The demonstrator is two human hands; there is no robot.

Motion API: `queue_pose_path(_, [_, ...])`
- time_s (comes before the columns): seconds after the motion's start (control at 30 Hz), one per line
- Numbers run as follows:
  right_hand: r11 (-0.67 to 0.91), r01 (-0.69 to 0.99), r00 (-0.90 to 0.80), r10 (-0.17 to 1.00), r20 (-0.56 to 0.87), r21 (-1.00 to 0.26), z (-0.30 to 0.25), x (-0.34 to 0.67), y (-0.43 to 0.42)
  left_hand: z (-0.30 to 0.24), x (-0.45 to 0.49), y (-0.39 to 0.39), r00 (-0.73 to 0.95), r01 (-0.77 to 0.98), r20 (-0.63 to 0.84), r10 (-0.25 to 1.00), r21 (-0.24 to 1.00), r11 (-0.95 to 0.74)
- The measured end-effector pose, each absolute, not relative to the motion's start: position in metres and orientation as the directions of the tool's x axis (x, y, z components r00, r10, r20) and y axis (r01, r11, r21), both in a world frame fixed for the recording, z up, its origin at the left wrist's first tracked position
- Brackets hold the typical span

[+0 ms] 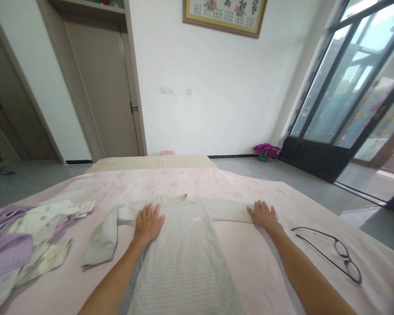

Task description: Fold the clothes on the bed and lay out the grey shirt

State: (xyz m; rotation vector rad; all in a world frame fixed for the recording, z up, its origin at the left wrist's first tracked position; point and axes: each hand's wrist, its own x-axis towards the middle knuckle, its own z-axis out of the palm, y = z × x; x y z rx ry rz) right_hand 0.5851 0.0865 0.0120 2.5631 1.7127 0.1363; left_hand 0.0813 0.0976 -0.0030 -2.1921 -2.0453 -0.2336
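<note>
A pale striped long-sleeved shirt (pixel 184 253) lies spread on a pink flowered sheet (pixel 249 262), its collar toward the far side. My left hand (pixel 148 223) rests flat on the shirt near the left shoulder, fingers extended. That side's sleeve bends downward beyond my hand, its cuff lying on the sheet. My right hand (pixel 263 214) lies on the end of the other sleeve, which stretches straight out to the right; its fingers are spread and the cuff is partly hidden under it. The shirt's lower hem is out of frame.
A heap of purple and cream clothes (pixel 29 240) lies on the left. Black-framed glasses (pixel 341 258) rest on the sheet at the right, close to my right forearm. Past the sheet's far edge stand a beige padded surface (pixel 151 162) and a pot of magenta flowers (pixel 266 151).
</note>
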Motion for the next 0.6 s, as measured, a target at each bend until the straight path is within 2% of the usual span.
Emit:
queue_pose_path(0.07, [-0.261,0.961,0.255,0.964,0.076,0.086,0.013,0.546,0.089,-0.002,0.082,0.097,0.069,0.997,0.207,0.976,0.032,-0.077])
queue_pose_path(0.17, [0.049,0.997,-0.053,0.997,0.062,0.063,0.005,0.482,0.085,0.0,0.081,0.097,0.071,0.994,0.21,0.975,0.071,-0.088])
queue_pose_path(0.2, [0.104,0.993,-0.107,0.993,0.057,0.05,0.001,0.463,0.081,0.001,0.081,0.097,0.071,0.992,0.201,0.977,0.085,-0.09])
queue_pose_path(0.33, [0.109,0.994,-0.112,0.985,0.132,0.029,-0.016,0.419,0.068,0.007,0.078,0.09,0.122,0.978,0.152,0.981,0.152,-0.145])
queue_pose_path(0.47, [0.089,0.994,-0.1,0.973,0.209,0.062,-0.022,0.415,0.064,0.023,0.06,0.084,0.21,0.951,0.189,0.959,0.188,-0.245])
queue_pose_path(0.6, [0.083,0.995,-0.093,0.968,0.235,0.052,-0.021,0.418,0.066,0.047,0.004,0.084,0.096,0.981,0.286,0.954,0.133,-0.139])
